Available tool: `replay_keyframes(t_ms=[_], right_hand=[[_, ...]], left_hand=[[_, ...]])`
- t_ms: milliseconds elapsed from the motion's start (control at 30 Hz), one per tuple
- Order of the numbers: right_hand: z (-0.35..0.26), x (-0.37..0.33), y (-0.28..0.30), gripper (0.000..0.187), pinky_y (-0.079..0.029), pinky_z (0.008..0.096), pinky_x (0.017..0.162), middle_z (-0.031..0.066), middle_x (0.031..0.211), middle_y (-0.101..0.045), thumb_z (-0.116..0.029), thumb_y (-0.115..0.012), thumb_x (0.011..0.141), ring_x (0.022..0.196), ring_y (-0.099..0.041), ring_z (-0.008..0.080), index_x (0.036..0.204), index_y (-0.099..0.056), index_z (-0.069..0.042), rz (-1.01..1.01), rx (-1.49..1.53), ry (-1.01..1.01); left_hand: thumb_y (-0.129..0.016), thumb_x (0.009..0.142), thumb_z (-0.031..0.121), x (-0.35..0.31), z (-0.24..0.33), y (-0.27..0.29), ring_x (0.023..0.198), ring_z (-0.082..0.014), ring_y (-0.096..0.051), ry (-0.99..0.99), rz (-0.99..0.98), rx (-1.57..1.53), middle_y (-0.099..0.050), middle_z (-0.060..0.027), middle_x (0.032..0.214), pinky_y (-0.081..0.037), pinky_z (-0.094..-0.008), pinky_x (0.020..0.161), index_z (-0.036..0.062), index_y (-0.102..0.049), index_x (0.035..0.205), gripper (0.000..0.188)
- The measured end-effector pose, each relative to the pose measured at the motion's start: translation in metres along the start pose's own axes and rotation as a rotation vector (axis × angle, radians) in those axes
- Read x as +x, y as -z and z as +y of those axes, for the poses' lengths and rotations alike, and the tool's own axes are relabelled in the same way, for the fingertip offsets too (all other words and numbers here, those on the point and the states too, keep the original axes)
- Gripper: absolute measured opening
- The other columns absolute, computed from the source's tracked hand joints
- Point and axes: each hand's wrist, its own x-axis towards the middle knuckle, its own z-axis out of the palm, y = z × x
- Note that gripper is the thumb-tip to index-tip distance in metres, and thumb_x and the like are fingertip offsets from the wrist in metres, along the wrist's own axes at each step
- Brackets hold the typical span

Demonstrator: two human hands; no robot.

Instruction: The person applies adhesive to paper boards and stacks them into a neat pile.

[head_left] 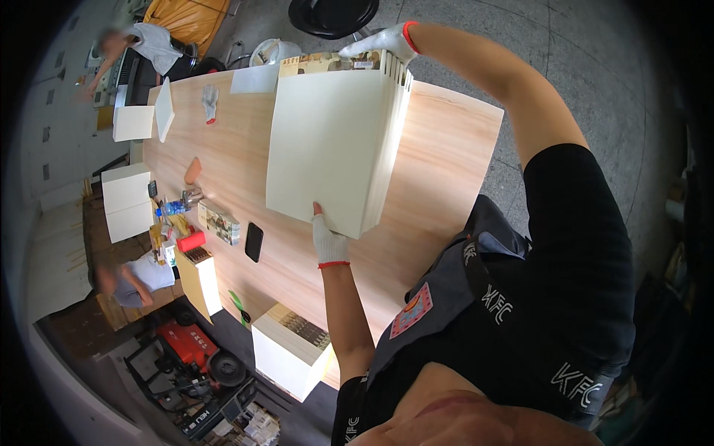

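Note:
A thick stack of large white boards [327,141] stands on the wooden-topped table [439,134]. Its far edge carries a printed, picture-patterned strip with a barcode, and several layers show along its right side. My right hand [387,46], in a white glove with a red cuff, grips the far right corner across the printed strip. At the near edge my left hand [329,241] holds the stack, its bare-tipped thumb on the white face; its other fingers are partly hidden. A black phone [253,242] lies to the left of my left hand.
Left on the table are a loose glove [210,102], a printed bundle [219,221] and a red roll [190,241]. Another white stack [290,357] stands near left. Two people [155,48] work beyond the table, near a red forklift [186,346]. A black stool [333,16] stands behind.

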Motion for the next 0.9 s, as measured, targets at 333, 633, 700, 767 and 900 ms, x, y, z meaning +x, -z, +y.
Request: replay_keyframes(t_ms=[333, 633, 700, 767, 900], right_hand=[[-0.031, -0.05, -0.039, 0.076, -0.056, 0.0476, 0.089, 0.0112, 0.126, -0.064, -0.068, -0.066, 0.084, 0.11, -0.065, 0.0218, 0.138, -0.055, -0.016, -0.155, -0.375, -0.081], [0.109, -0.1, -0.04, 0.083, -0.05, 0.0449, 0.104, 0.0106, 0.136, -0.059, -0.056, -0.075, 0.084, 0.126, -0.059, 0.0223, 0.147, -0.044, -0.011, -0.18, 0.049, -0.114], [0.108, -0.085, -0.043, 0.08, -0.049, 0.0437, 0.105, 0.0106, 0.136, -0.06, -0.055, -0.074, 0.085, 0.125, -0.059, 0.0211, 0.146, -0.046, -0.01, -0.132, 0.03, -0.05], [0.098, -0.075, -0.05, 0.079, -0.048, 0.041, 0.106, 0.0138, 0.137, -0.059, -0.054, -0.072, 0.088, 0.126, -0.058, 0.0222, 0.146, -0.045, -0.007, -0.097, 0.051, -0.005], [0.089, -0.091, -0.063, 0.077, -0.047, 0.0371, 0.107, 0.0197, 0.138, -0.056, -0.052, -0.068, 0.092, 0.129, -0.057, 0.0256, 0.146, -0.044, -0.002, -0.148, 0.073, -0.016]], left_hand=[[-0.048, 0.104, 0.047, 0.013, 0.014, 0.051, 0.128, -0.0306, -0.054, 0.103, -0.055, 0.091, -0.053, -0.0091, 0.145, -0.051, -0.0495, 0.103, 0.0116, -0.047, 0.145, 0.055], [-0.055, 0.102, 0.039, 0.048, 0.048, 0.102, 0.117, -0.0236, -0.064, 0.072, -0.112, 0.285, -0.063, -0.0096, 0.133, -0.056, -0.038, 0.095, 0.0061, -0.05, 0.142, 0.051], [-0.055, 0.103, 0.037, 0.054, 0.046, 0.101, 0.118, -0.0225, -0.062, 0.052, -0.123, 0.261, -0.062, -0.0092, 0.134, -0.056, -0.0379, 0.096, 0.0058, -0.05, 0.142, 0.05], [-0.055, 0.103, 0.035, 0.056, 0.046, 0.1, 0.12, -0.0212, -0.061, 0.031, -0.113, 0.246, -0.061, -0.0088, 0.135, -0.055, -0.0377, 0.097, 0.0054, -0.05, 0.142, 0.049], [-0.055, 0.103, 0.033, 0.038, 0.039, 0.109, 0.122, -0.02, -0.059, 0.01, -0.128, 0.266, -0.06, -0.0081, 0.137, -0.053, -0.0373, 0.1, 0.0046, -0.049, 0.142, 0.048]])
